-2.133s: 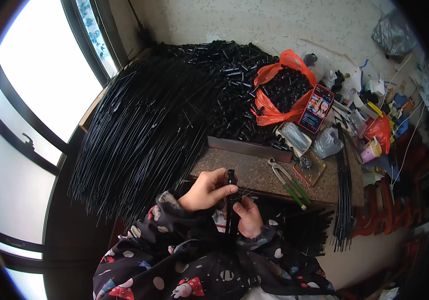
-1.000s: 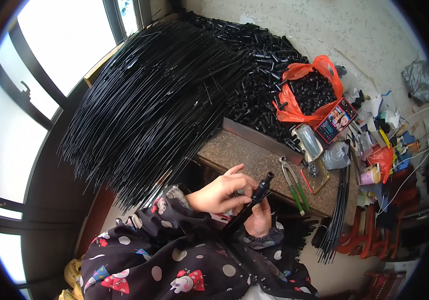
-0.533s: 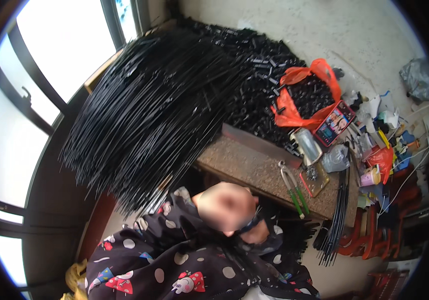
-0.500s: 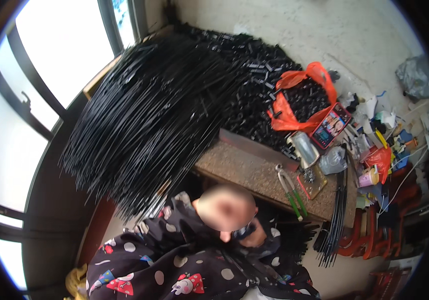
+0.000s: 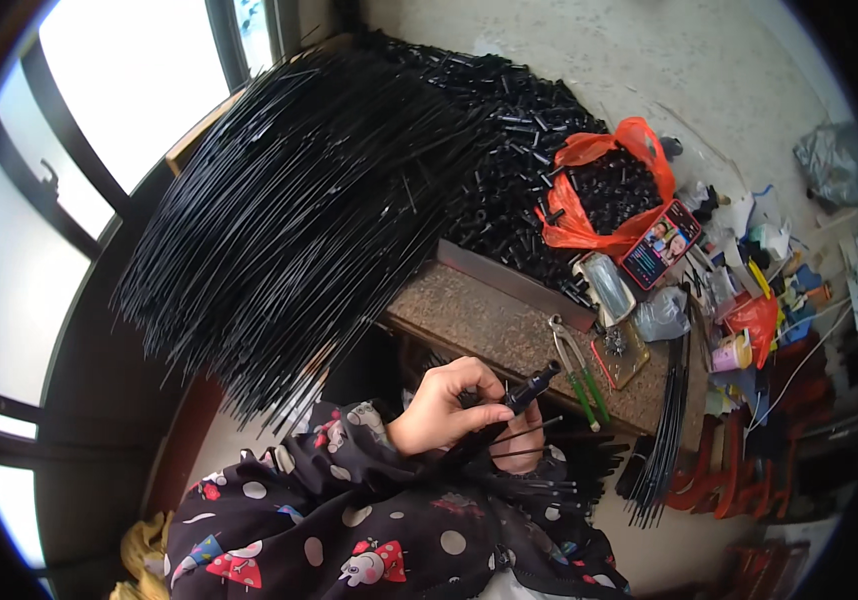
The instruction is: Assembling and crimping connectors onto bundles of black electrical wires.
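Jutting beyond left grip [image 5: 454, 404]: black tube [image 5: 536, 385]

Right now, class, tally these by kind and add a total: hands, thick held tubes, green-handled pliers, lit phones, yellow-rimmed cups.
Hands: 2
Thick tube: 1
Pliers: 1
Lit phone: 1
Cup: 1
Total: 6
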A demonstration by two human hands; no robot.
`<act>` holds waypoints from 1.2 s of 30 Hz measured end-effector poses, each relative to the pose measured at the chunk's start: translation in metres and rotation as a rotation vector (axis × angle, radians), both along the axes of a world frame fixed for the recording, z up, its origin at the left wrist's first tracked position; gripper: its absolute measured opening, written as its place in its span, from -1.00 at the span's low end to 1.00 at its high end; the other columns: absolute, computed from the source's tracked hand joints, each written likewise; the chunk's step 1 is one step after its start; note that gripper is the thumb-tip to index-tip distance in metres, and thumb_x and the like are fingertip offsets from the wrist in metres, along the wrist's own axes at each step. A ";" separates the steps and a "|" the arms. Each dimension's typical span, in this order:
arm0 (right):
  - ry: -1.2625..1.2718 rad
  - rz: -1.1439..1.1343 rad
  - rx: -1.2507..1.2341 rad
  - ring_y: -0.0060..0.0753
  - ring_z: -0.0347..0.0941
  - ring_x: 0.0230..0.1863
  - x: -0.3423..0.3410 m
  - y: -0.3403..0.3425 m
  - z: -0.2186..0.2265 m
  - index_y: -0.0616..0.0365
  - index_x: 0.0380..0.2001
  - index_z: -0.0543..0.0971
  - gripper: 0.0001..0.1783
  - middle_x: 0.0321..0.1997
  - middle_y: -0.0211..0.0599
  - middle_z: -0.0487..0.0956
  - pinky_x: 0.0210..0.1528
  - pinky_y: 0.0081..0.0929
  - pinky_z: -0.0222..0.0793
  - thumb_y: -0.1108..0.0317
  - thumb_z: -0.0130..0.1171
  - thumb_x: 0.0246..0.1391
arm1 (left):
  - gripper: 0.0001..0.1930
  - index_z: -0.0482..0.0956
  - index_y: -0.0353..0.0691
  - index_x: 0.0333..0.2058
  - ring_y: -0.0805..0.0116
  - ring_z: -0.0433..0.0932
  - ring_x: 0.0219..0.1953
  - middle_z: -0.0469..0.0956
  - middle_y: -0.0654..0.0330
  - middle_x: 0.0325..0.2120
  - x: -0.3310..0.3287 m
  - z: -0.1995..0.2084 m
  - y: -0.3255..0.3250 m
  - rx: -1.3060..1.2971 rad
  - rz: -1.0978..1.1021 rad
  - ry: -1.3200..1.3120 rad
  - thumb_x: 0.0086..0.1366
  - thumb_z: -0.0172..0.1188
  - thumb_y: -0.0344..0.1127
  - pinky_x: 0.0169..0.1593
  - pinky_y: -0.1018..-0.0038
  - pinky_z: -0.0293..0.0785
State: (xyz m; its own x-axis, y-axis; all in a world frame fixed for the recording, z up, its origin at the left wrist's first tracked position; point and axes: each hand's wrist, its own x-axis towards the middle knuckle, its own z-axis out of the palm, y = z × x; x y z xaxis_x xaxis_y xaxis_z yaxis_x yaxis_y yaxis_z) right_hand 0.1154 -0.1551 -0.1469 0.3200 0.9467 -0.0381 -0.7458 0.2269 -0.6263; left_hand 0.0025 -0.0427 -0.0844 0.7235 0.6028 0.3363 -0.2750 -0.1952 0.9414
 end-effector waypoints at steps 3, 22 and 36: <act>-0.065 -0.065 -0.010 -0.40 0.43 -0.15 -0.002 -0.003 0.000 0.13 -0.17 0.45 -0.75 -0.16 -0.31 0.50 -0.10 -0.44 0.35 0.37 0.12 0.04 | -0.83 0.51 -0.26 -0.51 0.46 0.44 -0.46 0.47 0.26 -0.53 -0.002 -0.002 -0.005 0.044 0.057 -0.029 -0.06 0.35 -0.42 -0.37 0.56 0.35; -0.132 0.182 0.014 -0.36 0.42 -0.31 -0.007 -0.004 -0.025 0.21 -0.44 0.46 -0.78 -0.41 -0.27 0.49 -0.25 -0.46 0.30 0.41 0.22 -0.22 | -0.77 0.58 -0.30 -0.46 0.16 0.41 -0.22 0.50 0.16 -0.51 0.011 -0.016 0.038 -0.347 -0.824 -0.332 -0.07 0.36 -0.30 -0.07 0.22 0.28; -0.800 -0.694 -0.065 -0.64 0.39 -0.29 -0.015 0.022 0.031 0.31 -0.25 0.49 -0.77 -0.20 -0.32 0.48 -0.29 -0.72 0.30 0.62 0.14 -0.06 | -0.68 0.46 -0.31 -0.29 0.60 0.40 -0.35 0.46 0.31 -0.42 0.014 0.026 0.031 0.144 -0.167 0.054 -0.05 0.35 -0.47 -0.26 0.62 0.36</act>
